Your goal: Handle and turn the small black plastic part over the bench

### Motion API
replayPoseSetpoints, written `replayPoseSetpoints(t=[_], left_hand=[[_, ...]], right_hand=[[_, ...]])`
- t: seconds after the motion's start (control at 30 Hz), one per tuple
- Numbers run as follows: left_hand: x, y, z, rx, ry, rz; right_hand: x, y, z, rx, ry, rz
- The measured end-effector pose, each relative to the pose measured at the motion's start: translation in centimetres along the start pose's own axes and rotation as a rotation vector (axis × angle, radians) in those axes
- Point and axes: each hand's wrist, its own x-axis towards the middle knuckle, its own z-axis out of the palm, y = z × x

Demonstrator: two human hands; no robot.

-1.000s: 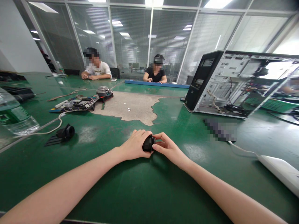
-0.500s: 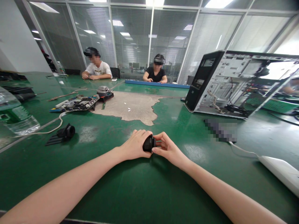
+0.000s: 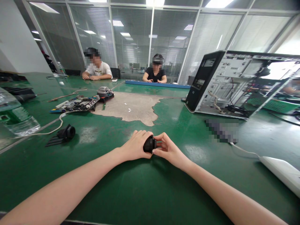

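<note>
A small black round part with a stepped rim sits between my two hands, just above or on the green table; I cannot tell which. My left hand wraps round its left side, fingers over the top and thumb below. From the right, the thumb and fingers of my right hand close on the stepped rim. What lies behind the left fingers is hidden. Off to the left, another black plastic piece with a round opening and flat slats lies on the table.
A circuit board and a heatsink fan lie beyond, near a bare patch. An open computer case stands right, with a white box and cable nearer. A water bottle stands left. Two people sit across the table.
My hands and the black round part hold the same position. Across the table, the person in black has shifted their head and hands slightly.
</note>
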Motion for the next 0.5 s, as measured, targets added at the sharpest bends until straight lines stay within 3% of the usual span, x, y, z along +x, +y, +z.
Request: replayPoseSetpoints(t=[0.33, 0.5], left_hand=[[0.00, 0.21, -0.20, -0.023, -0.007, -0.009], [0.03, 0.14, -0.15, -0.026, -0.017, -0.019]], right_hand=[[0.26, 0.15, 0.07, 0.012, 0.046, 0.033], [-0.10, -0.09, 0.02, -0.012, 0.005, 0.000]])
